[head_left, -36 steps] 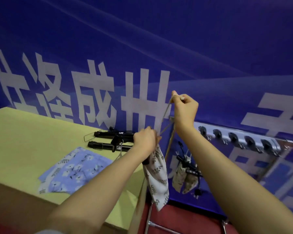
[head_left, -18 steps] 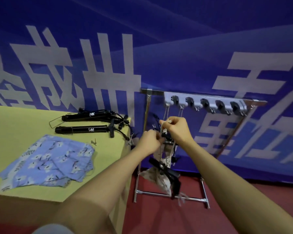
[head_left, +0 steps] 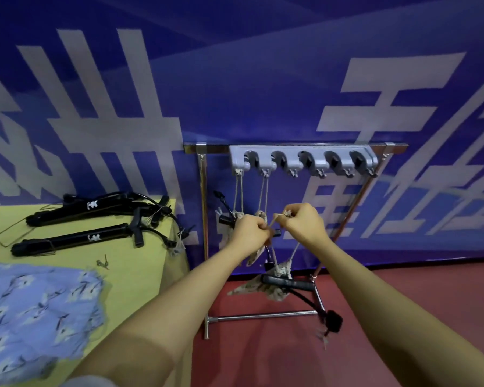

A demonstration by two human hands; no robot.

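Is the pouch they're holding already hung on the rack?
No: the left hand and right hand hold the pouch by its cords below the rack.

**Cloth, cord, chrome and plastic**

From my seat I see a rough, twisted cord (head_left: 294, 252) and a soft printed cloth pouch (head_left: 246, 287). The rack (head_left: 263, 316) is shiny polished metal, and its hook strip (head_left: 294, 163) looks like smooth grey plastic. The pumps (head_left: 76, 238) look matt black plastic. The floral cloth (head_left: 37, 308) lies limp on a matt yellow table (head_left: 140, 263).
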